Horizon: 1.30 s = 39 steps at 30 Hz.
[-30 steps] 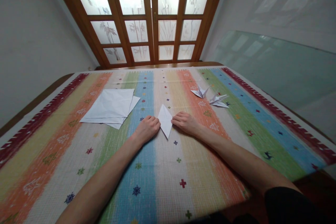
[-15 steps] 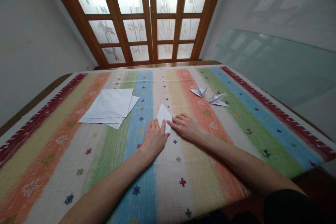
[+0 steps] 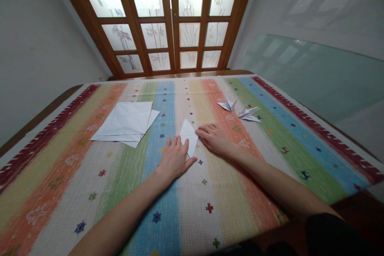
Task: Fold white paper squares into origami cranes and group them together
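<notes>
A white sheet folded into a narrow diamond (image 3: 190, 136) lies on the striped tablecloth in front of me, its upper point facing away. My left hand (image 3: 175, 155) rests flat on the diamond's left side, fingertips on the paper and thumb spread near its bottom point. At the right corner, my right hand (image 3: 215, 139) has its fingers bunched together against the paper's edge, its thumb hidden from view. Two folded paper cranes, a nearer one (image 3: 249, 114) and a farther one (image 3: 228, 105), lie beyond my right hand.
To the left sits a loose stack of white paper sheets (image 3: 124, 118), corners fanned out. The colourful striped tablecloth (image 3: 126, 192) covers the table. Wooden doors with glass panes (image 3: 174, 20) stand behind it, and a glass panel (image 3: 315, 76) leans along the right wall.
My left hand has slid slightly down and left, its thumb spreading and uncovering more of the diamond. My right hand has shifted a little up and right along the paper's edge.
</notes>
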### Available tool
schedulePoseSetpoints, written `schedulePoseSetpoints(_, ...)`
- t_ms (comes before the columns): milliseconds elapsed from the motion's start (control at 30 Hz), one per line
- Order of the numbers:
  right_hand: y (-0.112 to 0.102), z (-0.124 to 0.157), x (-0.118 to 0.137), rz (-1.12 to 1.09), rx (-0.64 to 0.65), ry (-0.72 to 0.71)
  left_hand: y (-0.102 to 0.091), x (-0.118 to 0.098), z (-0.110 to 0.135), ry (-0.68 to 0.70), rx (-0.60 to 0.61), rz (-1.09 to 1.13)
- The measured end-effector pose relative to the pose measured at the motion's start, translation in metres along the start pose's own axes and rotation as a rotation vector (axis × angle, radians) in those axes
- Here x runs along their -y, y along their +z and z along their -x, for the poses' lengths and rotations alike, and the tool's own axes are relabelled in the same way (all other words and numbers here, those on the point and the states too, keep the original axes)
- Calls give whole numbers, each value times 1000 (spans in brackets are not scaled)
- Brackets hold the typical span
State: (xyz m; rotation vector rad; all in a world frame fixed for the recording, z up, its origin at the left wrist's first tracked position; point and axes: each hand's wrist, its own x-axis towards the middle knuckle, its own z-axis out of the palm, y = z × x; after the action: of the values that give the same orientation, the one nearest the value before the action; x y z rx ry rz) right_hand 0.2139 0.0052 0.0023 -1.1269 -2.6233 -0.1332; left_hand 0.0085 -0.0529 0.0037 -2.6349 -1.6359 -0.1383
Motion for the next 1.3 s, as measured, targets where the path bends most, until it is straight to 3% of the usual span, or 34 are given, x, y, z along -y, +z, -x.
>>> schedulePoseSetpoints(167,10,-8,-14,-94,-97,-195,-1,5,1,-16,10,51)
schedulePoseSetpoints(267,13,-12,-15,-116,-160,-224,-3,14,0,6,-22,158)
schedulePoseSetpoints(500,2,-22,-1,-328,-295,-106,-13,31,-13,-32,-362,677)
schedulePoseSetpoints(600,-5,-26,5,-505,-312,18,-16,35,-20,-102,-363,966)
schedulePoseSetpoints(767,-8,-26,2,-661,-385,190,-16,40,-27,-353,-375,1255)
schedulePoseSetpoints(867,-10,-22,-3,-675,-354,148,-16,43,-30,-412,-388,1372)
schedulePoseSetpoints(1067,-19,-20,4,-912,-117,149,-14,43,-36,-478,-333,1437)
schedulePoseSetpoints(1200,-17,-24,16,-1095,-103,247,-10,41,-38,-487,-296,1580)
schedulePoseSetpoints(1300,-10,-25,23,-1280,-161,418,-9,41,-37,-458,-271,1777)
